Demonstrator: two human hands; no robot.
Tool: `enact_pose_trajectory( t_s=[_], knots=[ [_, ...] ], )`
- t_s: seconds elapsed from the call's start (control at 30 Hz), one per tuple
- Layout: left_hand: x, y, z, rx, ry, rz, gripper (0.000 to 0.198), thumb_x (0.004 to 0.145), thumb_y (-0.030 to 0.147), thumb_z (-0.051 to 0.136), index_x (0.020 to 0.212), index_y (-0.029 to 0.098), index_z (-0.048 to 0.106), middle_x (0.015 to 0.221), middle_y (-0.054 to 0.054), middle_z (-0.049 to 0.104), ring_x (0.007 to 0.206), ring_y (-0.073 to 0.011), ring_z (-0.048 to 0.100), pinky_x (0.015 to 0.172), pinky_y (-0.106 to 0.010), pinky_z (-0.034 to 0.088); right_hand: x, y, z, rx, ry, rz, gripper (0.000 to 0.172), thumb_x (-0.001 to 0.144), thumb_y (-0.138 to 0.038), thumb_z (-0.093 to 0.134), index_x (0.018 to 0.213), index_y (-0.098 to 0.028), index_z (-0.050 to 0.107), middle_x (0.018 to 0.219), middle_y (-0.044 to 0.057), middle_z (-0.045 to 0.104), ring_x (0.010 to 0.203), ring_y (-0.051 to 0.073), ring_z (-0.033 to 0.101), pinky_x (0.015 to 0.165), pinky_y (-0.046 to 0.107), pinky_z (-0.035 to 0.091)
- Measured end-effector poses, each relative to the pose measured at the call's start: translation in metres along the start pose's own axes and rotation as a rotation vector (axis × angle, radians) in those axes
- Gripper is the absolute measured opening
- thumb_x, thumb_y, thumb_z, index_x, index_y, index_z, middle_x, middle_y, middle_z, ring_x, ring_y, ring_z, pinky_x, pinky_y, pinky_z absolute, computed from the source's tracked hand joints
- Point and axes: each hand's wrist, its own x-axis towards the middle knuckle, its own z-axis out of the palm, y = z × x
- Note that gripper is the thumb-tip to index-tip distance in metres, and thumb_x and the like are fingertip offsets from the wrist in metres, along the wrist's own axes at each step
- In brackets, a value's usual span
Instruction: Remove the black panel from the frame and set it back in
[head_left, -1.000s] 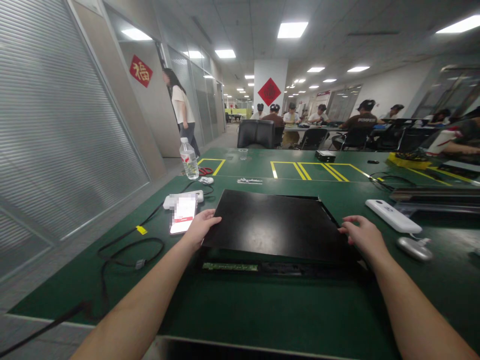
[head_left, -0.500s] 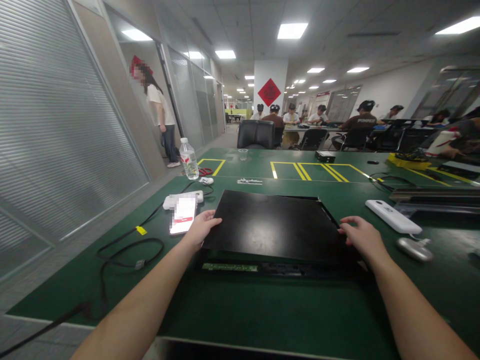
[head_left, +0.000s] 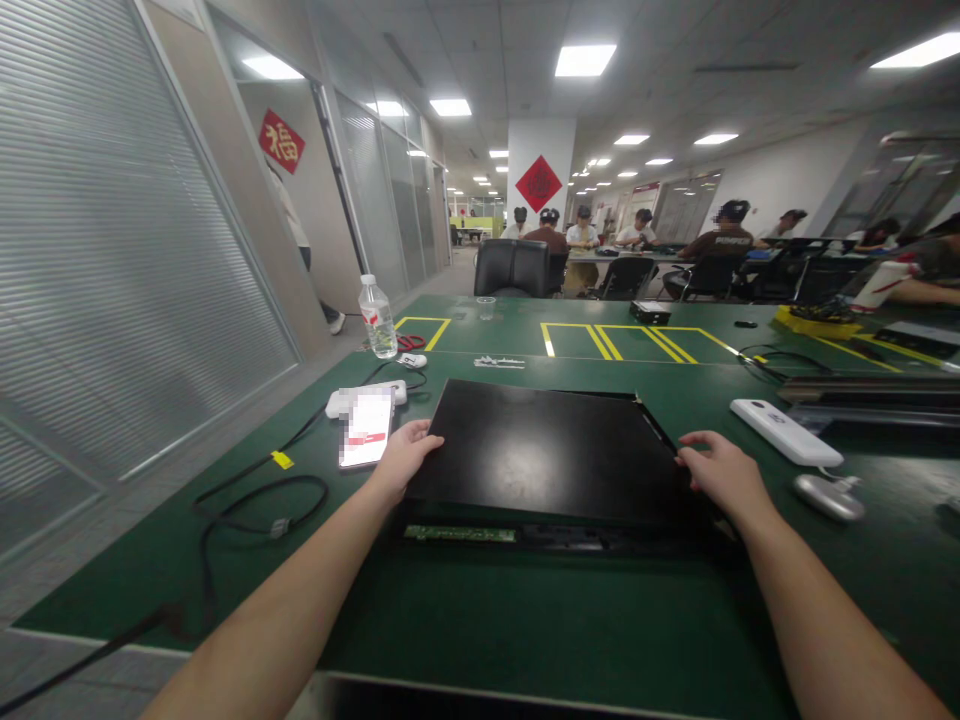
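A flat, dark, glossy screen panel [head_left: 540, 450] lies at a slight tilt before me, over a black frame [head_left: 600, 540]. My left hand [head_left: 409, 455] is closed on the panel's left edge, thumb on top and the other fingers partly hidden. At the opposite side my right hand [head_left: 724, 475] pinches the panel's right edge, its fingertips partly out of sight. Along the near side, a green circuit board strip [head_left: 459, 534] shows in the frame below the panel. What lies under the panel is hidden.
Left on the green table [head_left: 562, 630] are a lit phone [head_left: 367, 428], a water bottle [head_left: 377, 318], red-handled scissors [head_left: 411, 343] and a black cable [head_left: 262, 487]. A white power bank [head_left: 786, 433] and a silver mouse-like device [head_left: 829, 497] lie right. Several people sit beyond.
A person at the left has walked further through the doorway and is now mostly hidden by the wall. Both my hands and the screen panel have barely moved.
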Motion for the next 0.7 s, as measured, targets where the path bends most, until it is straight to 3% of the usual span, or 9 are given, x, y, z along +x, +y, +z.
enact_pose_trajectory(
  t_s=[0.7],
  knots=[
    [0.0080, -0.0084, -0.0084, 0.046, -0.065, 0.024, 0.029, 0.066, 0.008, 0.072, 0.092, 0.017, 0.063, 0.078, -0.004, 0.076, 0.068, -0.0193, 0.072, 0.066, -0.027, 0.055, -0.0025, -0.0007, -0.0027, -0.025, -0.034, -0.030, 0.024, 0.081, -0.029, 0.055, 0.101, -0.022, 0.066, 0.082, 0.002, 0.076, 0.051, 0.016, 0.063, 0.062, 0.032, 0.048]
  ],
)
